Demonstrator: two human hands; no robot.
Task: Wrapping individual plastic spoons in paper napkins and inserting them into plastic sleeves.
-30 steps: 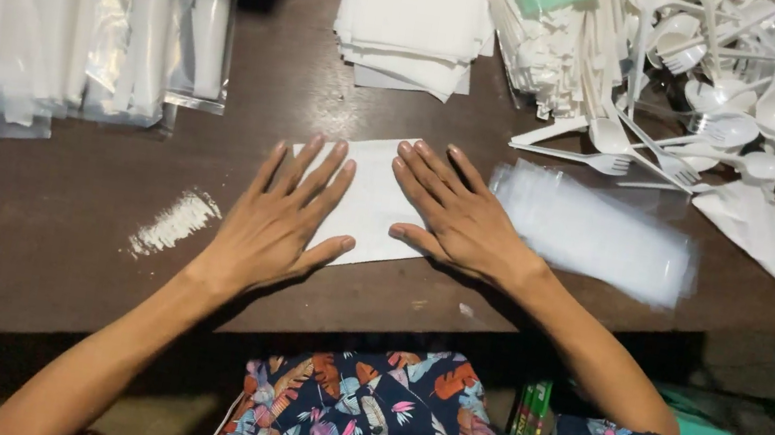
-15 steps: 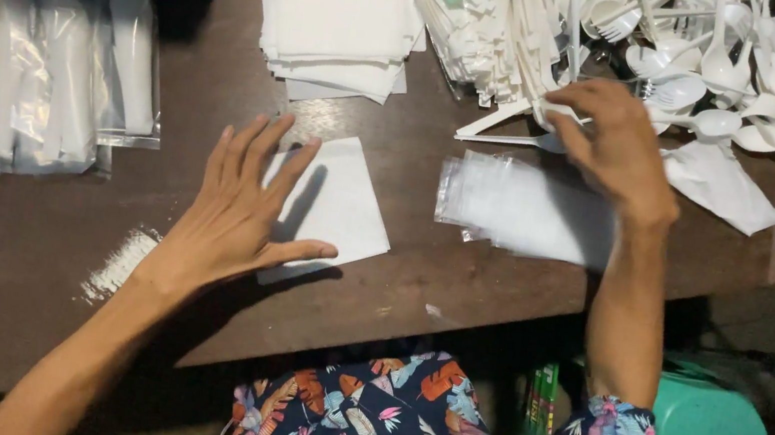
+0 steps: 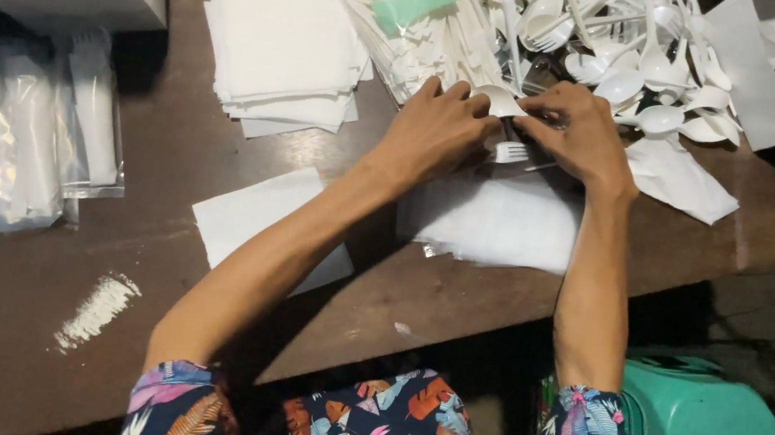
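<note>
Between two hands (image 3: 435,128) (image 3: 576,133), one fork (image 3: 510,152)

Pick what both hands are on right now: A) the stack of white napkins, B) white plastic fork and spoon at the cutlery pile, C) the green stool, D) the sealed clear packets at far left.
B: the left hand and right hand meet at the cutlery pile, holding a white spoon and fork.

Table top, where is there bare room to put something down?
Bare wood lies on the table below the bagged packs, around a white smear, and between the napkin stack and single napkin. Crowded: cutlery pile, where left hand and right hand work.
</note>
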